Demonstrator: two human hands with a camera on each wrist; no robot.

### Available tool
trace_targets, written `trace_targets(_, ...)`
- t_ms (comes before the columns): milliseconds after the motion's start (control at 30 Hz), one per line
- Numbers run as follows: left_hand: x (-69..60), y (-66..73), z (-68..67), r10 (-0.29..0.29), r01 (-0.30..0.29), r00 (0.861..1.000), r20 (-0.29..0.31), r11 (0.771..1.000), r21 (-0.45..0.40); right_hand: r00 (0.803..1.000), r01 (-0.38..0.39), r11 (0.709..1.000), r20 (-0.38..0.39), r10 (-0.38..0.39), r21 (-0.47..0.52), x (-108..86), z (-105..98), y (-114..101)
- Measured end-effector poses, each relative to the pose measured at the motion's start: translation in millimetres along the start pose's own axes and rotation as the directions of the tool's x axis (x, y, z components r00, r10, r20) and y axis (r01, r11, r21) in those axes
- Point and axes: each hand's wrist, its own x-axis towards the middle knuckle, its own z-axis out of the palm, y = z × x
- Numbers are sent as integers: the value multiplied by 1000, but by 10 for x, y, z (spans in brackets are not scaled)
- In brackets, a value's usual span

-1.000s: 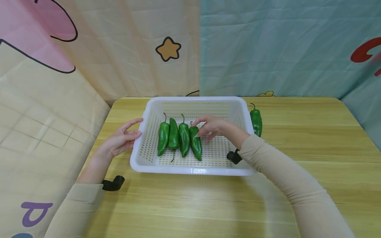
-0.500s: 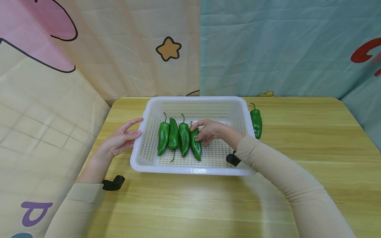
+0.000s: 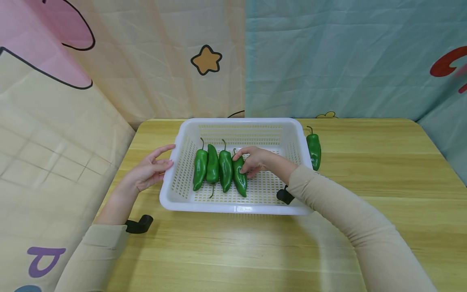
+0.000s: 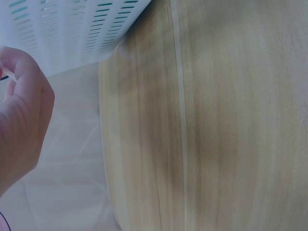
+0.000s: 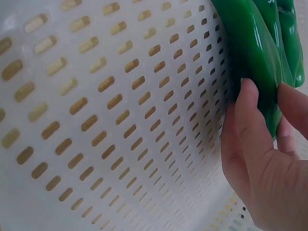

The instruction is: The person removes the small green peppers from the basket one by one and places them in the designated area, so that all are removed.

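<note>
A white perforated plastic basket (image 3: 248, 209) stands on the wooden table. Inside it several long green peppers lie side by side toward the left; one has its stem pointing the opposite way. My right hand (image 3: 255, 159) reaches in and grips the rightmost of these, a green pepper (image 3: 240, 185), from above, with thumb and fingers on either side. The right wrist view shows this pepper (image 5: 252, 43) between the thumb and fingers, resting close to the basket floor. At the basket's left rim, my left hand (image 3: 146, 172) touches the edge with thumb and forefinger extended.
One more green pepper (image 3: 314, 152) lies on the table (image 3: 383, 170) just outside the basket's right wall. Behind the table hangs a printed curtain (image 3: 328, 61); another cloth (image 3: 58, 162) borders the left side.
My right hand has shifted slightly left and down, and its fingers have closed around the rightmost pepper. The left hand and the basket have stayed in place.
</note>
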Motion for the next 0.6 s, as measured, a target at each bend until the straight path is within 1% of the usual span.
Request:
trace_targets(300,4,-2,-11,2,-2,1000,1,1000,0,1000,-5,999,5,4,33,-10,3,-11)
trace_targets(600,2,-3,-14,1,-1,1000,-4,1000,-2,1000,-8,999,15,7,38,-14,-15,-14)
